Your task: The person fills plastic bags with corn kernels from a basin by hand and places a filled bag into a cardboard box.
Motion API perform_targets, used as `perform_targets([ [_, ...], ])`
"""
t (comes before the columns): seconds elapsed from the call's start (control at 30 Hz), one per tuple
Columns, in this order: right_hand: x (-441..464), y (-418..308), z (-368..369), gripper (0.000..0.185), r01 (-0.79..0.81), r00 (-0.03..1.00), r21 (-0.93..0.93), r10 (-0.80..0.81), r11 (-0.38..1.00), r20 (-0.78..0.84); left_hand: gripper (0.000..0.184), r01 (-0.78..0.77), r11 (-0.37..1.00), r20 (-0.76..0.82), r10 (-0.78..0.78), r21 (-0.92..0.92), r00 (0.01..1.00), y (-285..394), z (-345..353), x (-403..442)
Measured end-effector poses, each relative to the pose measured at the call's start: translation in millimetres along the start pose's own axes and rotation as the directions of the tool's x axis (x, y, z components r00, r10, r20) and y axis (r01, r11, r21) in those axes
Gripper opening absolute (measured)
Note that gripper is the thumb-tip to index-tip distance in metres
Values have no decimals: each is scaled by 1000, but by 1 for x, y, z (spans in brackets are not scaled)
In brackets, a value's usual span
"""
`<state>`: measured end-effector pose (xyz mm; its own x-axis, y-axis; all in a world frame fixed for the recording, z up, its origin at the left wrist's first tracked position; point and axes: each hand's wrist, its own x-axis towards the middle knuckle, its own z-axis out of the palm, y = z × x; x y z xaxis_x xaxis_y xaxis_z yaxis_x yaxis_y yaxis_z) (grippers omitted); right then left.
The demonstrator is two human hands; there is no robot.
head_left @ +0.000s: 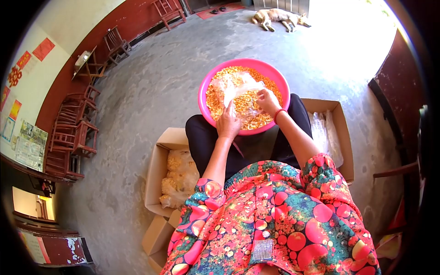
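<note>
A pink basin full of loose corn kernels rests at my knees. Over the kernels lies a clear plastic bag, crumpled and partly spread. My left hand grips the bag's near left side, fingers pointing away from me. On the other side, my right hand pinches the bag's right edge between thumb and fingers; a red bracelet circles that wrist. Whether kernels are inside the bag is hard to make out.
A cardboard box at my left contains filled bags of corn. Another box at my right holds clear plastic bags. Wooden chairs line the left wall. A dog lies on the concrete floor near the doorway.
</note>
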<state>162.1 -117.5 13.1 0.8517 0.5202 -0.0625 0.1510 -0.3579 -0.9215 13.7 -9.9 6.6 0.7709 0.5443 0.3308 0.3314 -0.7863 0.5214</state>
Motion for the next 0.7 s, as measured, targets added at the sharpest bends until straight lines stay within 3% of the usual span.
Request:
perform_targets([
  [0.03, 0, 10, 0, 29, 0, 1000, 0, 0, 1000, 0, 67, -7, 1000, -6, 7, -9, 1000, -1, 0, 0],
  [0.07, -1, 21, 2, 22, 103, 993, -284, -84, 953, 78, 67, -13, 1000, -12, 13, -18, 1000, -1, 0, -1],
  [0.1, -3, 31, 6, 19, 215, 974, -533, -141, 818, 176, 67, -12, 1000, -12, 12, -16, 1000, -2, 0, -1],
  [0.13, -11, 32, 12, 21, 247, 969, -640, -182, 727, 166, 63, 14, 1000, 2, -14, -21, 1000, -1, 0, 0],
  [0.17, -15, 30, 21, 23, 187, 982, -725, -104, 663, 159, 61, 40, 999, 16, -40, -26, 999, 0, -1, 0],
  [0.23, -18, 23, 28, 30, 268, 939, -716, -9, 645, 343, 63, 16, 1000, 3, -16, -17, 1000, 0, -1, -1],
  [0.3, -30, 3, 35, 42, 287, 902, -717, 73, 635, 426, 65, -12, 1000, -10, 12, -12, 1000, 1, 0, 0],
  [0.4, -27, 7, 42, 42, 344, 871, -668, 41, 659, 489, 64, -3, 1000, -1, 3, -10, 1000, -1, -1, 0],
  [0.47, -23, 10, 41, 41, 483, 813, -619, -55, 619, 579, 62, 0, 1000, 6, 0, -4, 1000, 1, -2, 0],
  [0.7, -13, 17, 34, 33, 556, 700, -415, -136, 721, 701, 57, -7, 1000, 6, 7, -1, 1000, 3, -2, -1],
])
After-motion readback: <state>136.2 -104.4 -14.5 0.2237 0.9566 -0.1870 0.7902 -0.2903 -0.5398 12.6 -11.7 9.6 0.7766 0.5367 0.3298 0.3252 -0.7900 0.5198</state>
